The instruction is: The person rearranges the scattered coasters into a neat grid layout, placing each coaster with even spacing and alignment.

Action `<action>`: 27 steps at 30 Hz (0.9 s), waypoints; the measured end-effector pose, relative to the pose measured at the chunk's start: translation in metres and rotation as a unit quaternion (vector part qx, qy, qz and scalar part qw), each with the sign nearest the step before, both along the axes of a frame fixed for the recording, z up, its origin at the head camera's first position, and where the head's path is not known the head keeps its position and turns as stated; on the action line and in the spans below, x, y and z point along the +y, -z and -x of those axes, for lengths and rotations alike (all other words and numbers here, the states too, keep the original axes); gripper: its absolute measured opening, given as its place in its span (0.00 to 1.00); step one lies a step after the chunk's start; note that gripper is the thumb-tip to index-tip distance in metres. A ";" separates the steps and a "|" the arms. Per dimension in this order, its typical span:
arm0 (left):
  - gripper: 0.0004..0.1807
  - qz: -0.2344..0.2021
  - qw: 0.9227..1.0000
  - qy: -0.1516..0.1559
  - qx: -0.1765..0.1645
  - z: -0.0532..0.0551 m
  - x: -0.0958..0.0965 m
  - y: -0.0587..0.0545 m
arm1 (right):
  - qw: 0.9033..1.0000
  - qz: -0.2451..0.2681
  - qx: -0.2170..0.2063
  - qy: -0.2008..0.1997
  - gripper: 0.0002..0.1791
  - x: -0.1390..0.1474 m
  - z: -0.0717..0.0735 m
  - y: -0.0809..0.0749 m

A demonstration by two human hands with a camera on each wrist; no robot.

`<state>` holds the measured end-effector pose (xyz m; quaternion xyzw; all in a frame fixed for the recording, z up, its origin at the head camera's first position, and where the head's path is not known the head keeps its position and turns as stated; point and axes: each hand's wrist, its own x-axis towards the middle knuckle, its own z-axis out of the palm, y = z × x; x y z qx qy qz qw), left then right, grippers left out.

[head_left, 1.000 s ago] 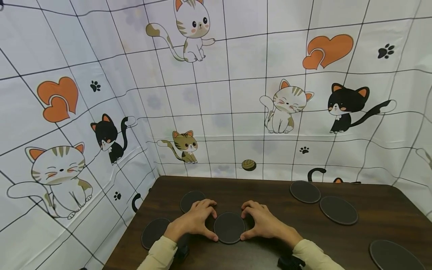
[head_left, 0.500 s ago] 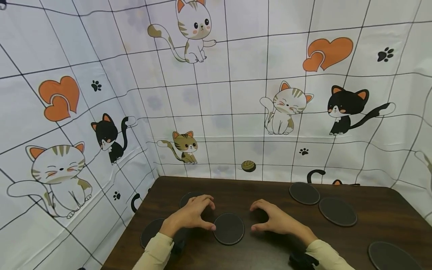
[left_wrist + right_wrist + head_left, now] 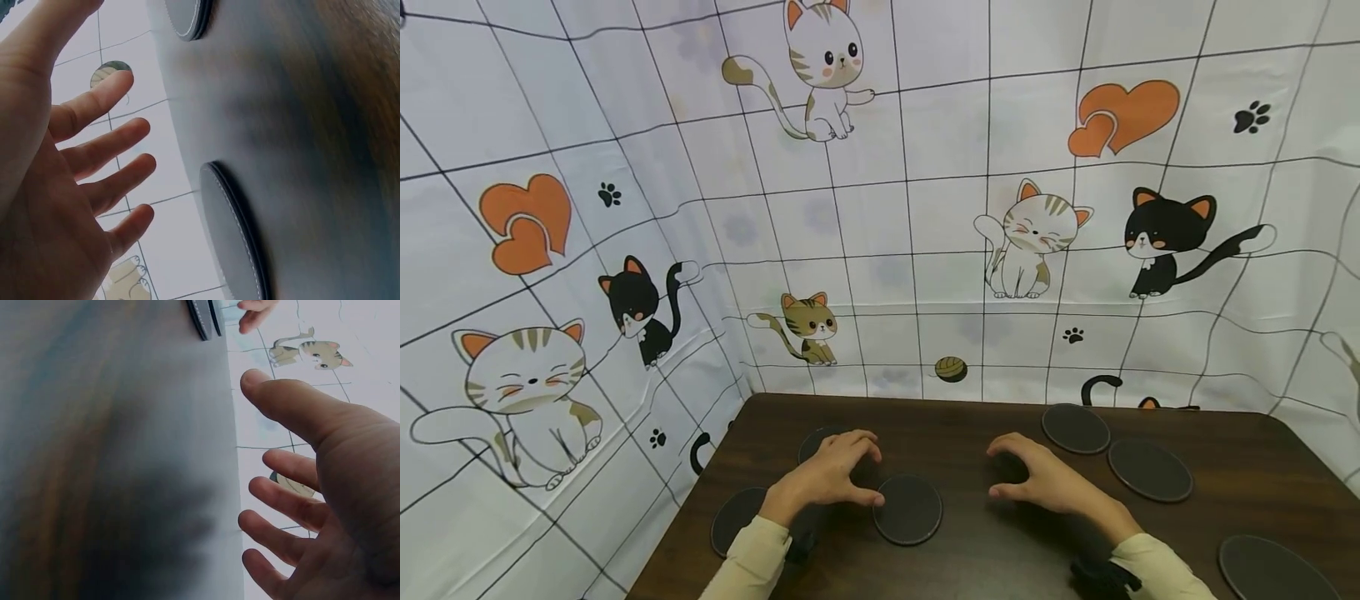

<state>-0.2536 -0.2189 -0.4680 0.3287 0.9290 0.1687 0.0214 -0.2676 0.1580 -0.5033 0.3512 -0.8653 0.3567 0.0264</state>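
A dark round coaster (image 3: 908, 521) lies flat on the brown table in the head view, between my two hands. My left hand (image 3: 826, 475) hovers at its left, holding nothing, its fingers loosely bent; the thumb tip overlaps the coaster's edge in that view. The left wrist view has this hand (image 3: 62, 169) above the tabletop, beside a coaster with pale stitching (image 3: 232, 231). Farther right, my right hand (image 3: 1054, 482) is apart from every coaster, fingers spread and holding nothing. Palm and relaxed fingers of it (image 3: 331, 494) appear in the right wrist view.
Two coasters lie left, one partly behind my left hand (image 3: 812, 440), one near the forearm (image 3: 732, 521). On the right are two neighbouring coasters (image 3: 1077, 428) (image 3: 1150, 471) and a larger-looking one (image 3: 1273, 571). A white cat-print curtain (image 3: 880, 208) surrounds the table (image 3: 970, 567).
My right hand has moved away from the middle coaster to the right. The left hand has shifted slightly up and stays near the coaster's left side. The coasters have kept their places.
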 end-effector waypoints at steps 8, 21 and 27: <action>0.33 -0.006 1.000 0.009 0.004 0.004 0.014 0.000 | 1.000 -0.006 0.012 0.007 0.29 0.020 -0.007 -0.002; 0.35 -0.008 1.000 0.005 0.008 0.022 0.040 0.000 | 0.998 -0.031 0.013 0.046 0.26 0.055 -0.011 -0.016; 0.36 -0.006 1.000 0.023 0.005 0.027 0.058 0.000 | 0.997 -0.032 0.022 0.065 0.25 0.070 -0.018 -0.015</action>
